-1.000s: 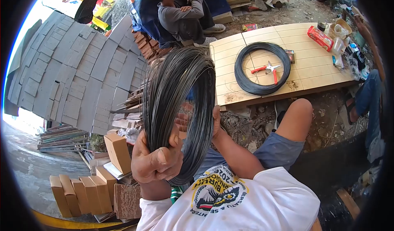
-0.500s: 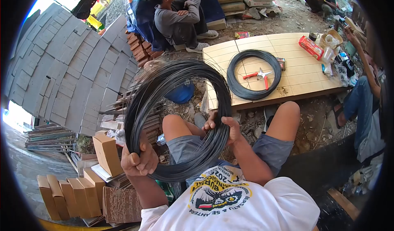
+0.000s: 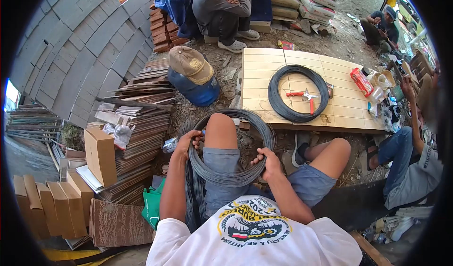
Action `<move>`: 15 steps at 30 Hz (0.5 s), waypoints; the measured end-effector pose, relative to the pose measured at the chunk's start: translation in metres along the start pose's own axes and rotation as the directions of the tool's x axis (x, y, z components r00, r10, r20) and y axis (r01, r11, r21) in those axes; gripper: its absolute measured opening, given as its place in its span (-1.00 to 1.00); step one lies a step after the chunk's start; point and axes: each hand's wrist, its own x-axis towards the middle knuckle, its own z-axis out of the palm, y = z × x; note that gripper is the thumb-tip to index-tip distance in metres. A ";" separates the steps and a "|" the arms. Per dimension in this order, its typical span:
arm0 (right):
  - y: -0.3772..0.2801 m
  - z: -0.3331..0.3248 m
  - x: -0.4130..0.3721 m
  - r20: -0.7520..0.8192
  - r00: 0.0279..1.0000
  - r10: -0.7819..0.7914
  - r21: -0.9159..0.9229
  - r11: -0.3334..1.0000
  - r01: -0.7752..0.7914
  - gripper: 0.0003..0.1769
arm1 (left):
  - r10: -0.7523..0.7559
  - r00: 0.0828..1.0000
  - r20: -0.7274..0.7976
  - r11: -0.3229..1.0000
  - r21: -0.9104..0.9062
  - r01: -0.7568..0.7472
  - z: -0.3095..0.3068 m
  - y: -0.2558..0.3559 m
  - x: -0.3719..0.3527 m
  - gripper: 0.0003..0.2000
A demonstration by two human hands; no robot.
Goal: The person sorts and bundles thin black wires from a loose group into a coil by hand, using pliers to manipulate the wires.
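A coil of dark wire [image 3: 226, 178] rests over my raised knee and thigh. My left hand [image 3: 188, 142] is closed on the coil's left side, and my right hand [image 3: 267, 163] grips its right side. More dark strands hang down beside my thigh, below my left hand. On the pale table [image 3: 259, 89] in front lies a second wire coil [image 3: 278, 103]. Red-handled pliers [image 3: 304, 96] lie inside that second coil with their jaws apart.
Stacked tiles [image 3: 141, 143], cardboard boxes [image 3: 100, 155] and a blue container under a cap [image 3: 191, 65] stand at the left. A person [image 3: 222, 11] crouches beyond the table, another [image 3: 380, 27] farther back. A co-worker's leg [image 3: 398, 145] is at the right. A red packet [image 3: 361, 82] lies on the table.
The held coil has dropped lower, from in front of my face onto my knee, and appears flatter. Both hands still hold it. The view has shifted, showing the cap and blue container.
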 end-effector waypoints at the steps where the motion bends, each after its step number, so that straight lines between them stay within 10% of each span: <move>1: 0.004 -0.002 -0.006 -0.027 1.000 -0.005 0.011 1.000 0.005 -0.83 | -0.019 1.000 0.005 1.000 -0.003 0.019 -0.001 0.000 0.006 -0.76; 10: 0.000 0.020 -0.043 -0.087 0.978 -0.192 0.146 0.968 0.203 -0.85 | -0.252 0.899 0.358 0.961 0.198 0.190 0.056 0.048 0.079 -0.68; 15: 0.009 0.021 -0.027 -0.167 0.974 -0.156 0.210 0.959 0.189 -0.85 | -0.252 0.946 0.205 0.815 0.572 0.094 0.097 0.039 0.140 -0.63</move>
